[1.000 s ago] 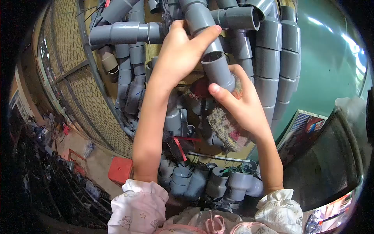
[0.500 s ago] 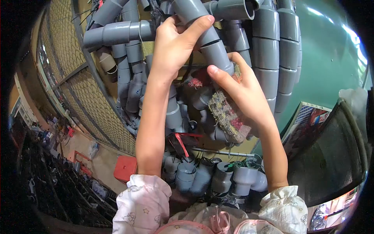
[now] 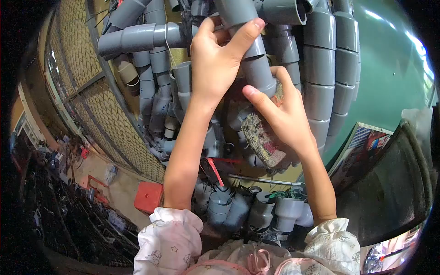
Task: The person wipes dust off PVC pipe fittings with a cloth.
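A string of grey plastic pipe fittings hangs down in front of me, joined end to end. My left hand is wrapped around its upper part, thumb laid across the front. Lower down, my right hand holds a checked, multicoloured cloth against the bottom fitting. Its thumb is at the near side of that fitting and the fingers curl behind. Part of the cloth droops below my palm; the rest is hidden by the hand.
More strings of grey fittings hang at the right, before a green wall. Wide-mouthed fittings hang in a row below. A wire mesh panel stands left, with a red stool on the floor. A dark chair back is at right.
Both hands and the string of fittings have shifted slightly right and down in view. The cloth hangs a little further left of the right hand. Both grips stay closed.
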Motion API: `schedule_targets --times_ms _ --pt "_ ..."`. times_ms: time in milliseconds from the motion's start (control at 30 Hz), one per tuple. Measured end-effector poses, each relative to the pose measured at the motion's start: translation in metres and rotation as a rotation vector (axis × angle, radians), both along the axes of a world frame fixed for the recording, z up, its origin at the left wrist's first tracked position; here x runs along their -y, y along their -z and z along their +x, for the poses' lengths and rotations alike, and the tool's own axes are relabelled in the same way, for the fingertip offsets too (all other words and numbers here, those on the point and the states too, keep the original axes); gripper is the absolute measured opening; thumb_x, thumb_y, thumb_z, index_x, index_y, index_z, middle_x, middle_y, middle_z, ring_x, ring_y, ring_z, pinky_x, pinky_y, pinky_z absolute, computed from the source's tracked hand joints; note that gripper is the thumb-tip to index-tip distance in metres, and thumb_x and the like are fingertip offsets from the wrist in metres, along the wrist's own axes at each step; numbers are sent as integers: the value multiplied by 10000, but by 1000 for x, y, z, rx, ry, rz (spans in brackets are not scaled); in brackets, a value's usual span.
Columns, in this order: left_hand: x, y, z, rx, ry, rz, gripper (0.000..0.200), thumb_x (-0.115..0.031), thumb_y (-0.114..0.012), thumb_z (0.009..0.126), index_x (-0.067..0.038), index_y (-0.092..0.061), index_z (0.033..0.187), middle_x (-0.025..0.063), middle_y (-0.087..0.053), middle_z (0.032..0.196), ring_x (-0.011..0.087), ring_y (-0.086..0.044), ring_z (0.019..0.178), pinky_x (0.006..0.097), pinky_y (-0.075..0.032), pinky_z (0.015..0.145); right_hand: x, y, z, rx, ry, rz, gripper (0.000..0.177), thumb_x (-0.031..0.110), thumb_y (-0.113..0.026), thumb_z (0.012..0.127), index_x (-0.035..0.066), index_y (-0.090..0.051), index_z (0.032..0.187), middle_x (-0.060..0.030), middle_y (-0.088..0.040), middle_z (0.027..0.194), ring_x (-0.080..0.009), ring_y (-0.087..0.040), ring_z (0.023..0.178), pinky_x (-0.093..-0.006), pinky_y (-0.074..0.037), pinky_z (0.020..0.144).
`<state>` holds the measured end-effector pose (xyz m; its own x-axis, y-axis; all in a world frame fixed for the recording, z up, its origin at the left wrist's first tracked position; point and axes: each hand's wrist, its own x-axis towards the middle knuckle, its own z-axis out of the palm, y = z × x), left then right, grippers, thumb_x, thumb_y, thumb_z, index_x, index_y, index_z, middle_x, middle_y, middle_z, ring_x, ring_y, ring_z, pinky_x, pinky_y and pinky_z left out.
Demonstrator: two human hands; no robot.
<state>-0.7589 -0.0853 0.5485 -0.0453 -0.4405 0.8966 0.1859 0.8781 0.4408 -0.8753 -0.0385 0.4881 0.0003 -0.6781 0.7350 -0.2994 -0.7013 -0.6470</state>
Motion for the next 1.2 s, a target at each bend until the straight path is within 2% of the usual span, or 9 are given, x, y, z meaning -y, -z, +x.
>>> schedule_targets --times_ms 100,200,233,400,500,700,900,1133,1200 --pt "2 3 -3 -45 36 -35 379 -229 -662 728 38 -489 935 101 -570 802 166 -592 620 268 -508 561 -1 -1 0 27 1 -13 509 378 -633 717 -21 -444 969 -162 -558 609 -202 -545 534 -321 -425 514" --pt "3 3 -6 -31 -114 -79 380 -221 -663 729 40 -476 934 106 -570 800 163 -589 608 268 -508 547 4 2 2 39 9 -53 526 390 -629 718 -27 -442 978 -161 -555 605 -202 -540 532 -324 -423 515" --pt "3 4 -6 -42 -104 -80 380 -217 -663 729 40 -473 935 108 -571 801 162 -588 608 268 -508 548 5 3 2 41 10 -78 533 395 -627 718 -30 -441 981 -160 -553 602 -201 -538 530 -324 -422 514" --pt "7 8 -9 -89 -74 -101 367 -212 -658 736 35 -465 928 112 -571 800 159 -585 609 266 -502 545 -1 -3 0 28 6 83 566 413 -623 718 -43 -432 994 -147 -541 584 -179 -519 519 -319 -412 503" --pt "9 10 -12 -138 -93 -96 440 -279 -691 698 50 -483 902 125 -614 741 107 -572 641 224 -460 581 0 -2 0 34 9 89 575 419 -621 718 -44 -429 1000 -137 -538 577 -169 -514 519 -312 -408 496" --pt "6 12 -16 -173 61 9 511 -229 -709 681 54 -414 988 119 -586 807 116 -555 681 224 -456 607 -1 -1 -1 36 4 100 564 411 -623 719 -34 -427 1006 -146 -545 598 -169 -520 541 -312 -414 511" --pt "5 17 -8 -65 226 122 558 -202 -715 667 46 -370 1028 107 -560 834 116 -545 711 233 -464 623 3 3 -1 38 -16 -11 548 393 -626 718 -27 -426 1007 -189 -569 699 -217 -557 625 -332 -434 581" --pt "2 18 -6 -53 286 197 428 -239 -696 688 -8 -465 963 57 -556 792 105 -540 665 236 -457 620 2 3 0 12 -11 -18 558 396 -628 714 -29 -423 1012 -210 -572 725 -249 -567 655 -348 -437 614" --pt "2 21 -4 -10 291 236 428 -323 -649 722 -17 -465 959 58 -547 777 112 -534 679 236 -457 627 2 3 0 -10 4 24 563 400 -625 714 -29 -422 1016 -218 -572 730 -268 -574 667 -354 -439 621"
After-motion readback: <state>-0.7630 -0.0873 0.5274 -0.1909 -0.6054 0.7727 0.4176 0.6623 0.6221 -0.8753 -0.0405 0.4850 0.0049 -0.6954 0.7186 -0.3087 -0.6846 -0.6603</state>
